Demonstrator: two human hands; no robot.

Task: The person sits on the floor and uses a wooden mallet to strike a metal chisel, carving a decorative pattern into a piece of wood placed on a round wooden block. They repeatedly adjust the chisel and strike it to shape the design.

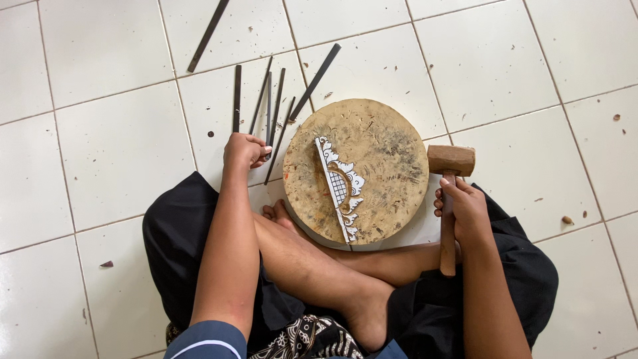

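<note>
White floor tiles (113, 146) fill the view, dotted with small dark chips. Person sits cross-legged on the floor in dark clothing, bare feet tucked below a round wooden block (372, 156). Block's top face is scarred and stained. On it lies a pale cut-out ornament (339, 186), triangular, with a small grid and scrolled edge, its long straight side running from upper left toward the block's lower rim.

Left hand (244, 149) is closed around one thin metal chisel (268, 110) from a loose row of dark chisels (276, 100) lying on the tiles just left of the block. Right hand (465, 209) grips the handle of a wooden mallet (450, 163), head up, just beside the block's right edge.
</note>
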